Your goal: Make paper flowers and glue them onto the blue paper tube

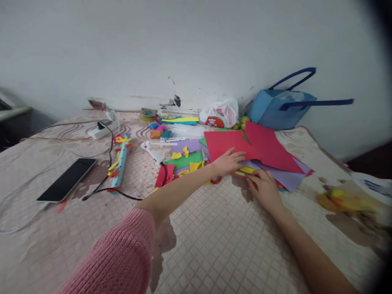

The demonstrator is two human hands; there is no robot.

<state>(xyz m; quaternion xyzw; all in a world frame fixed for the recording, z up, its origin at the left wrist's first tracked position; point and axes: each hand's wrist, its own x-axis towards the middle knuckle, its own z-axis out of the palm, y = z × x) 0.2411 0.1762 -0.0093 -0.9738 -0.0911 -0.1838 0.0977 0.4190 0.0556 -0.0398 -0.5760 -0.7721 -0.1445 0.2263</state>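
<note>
**Both hands on a fan of coloured paper sheets**

The stack of paper sheets (pixel 260 153) lay fanned out on the far right part of the quilted cloth (pixel 214 245), in front of the blue bag (pixel 280 107). I counted two large red sheets on top, overlapping at a slant, with at least one lilac sheet and thin yellow and orange edges showing beneath; the lower layers I could not count. My left hand (pixel 228 162) rested flat and unclenched on the near edge of the left red sheet, fingers spread, grasping nothing. My right hand (pixel 263 185) pressed on the near corner of the stack, fingers curled at the lilac and yellow edges; whether it pinched a sheet I could not tell. Red scissor handles (pixel 216 179) showed just below the left wrist. Further left lay green and purple sheets with yellow cut-outs (pixel 185 157), one decorated light-blue tube (pixel 120 163), one dark phone (pixel 67 179) and one white power strip (pixel 102 130). One white plastic bag (pixel 221 112) sat by the wall.
</note>
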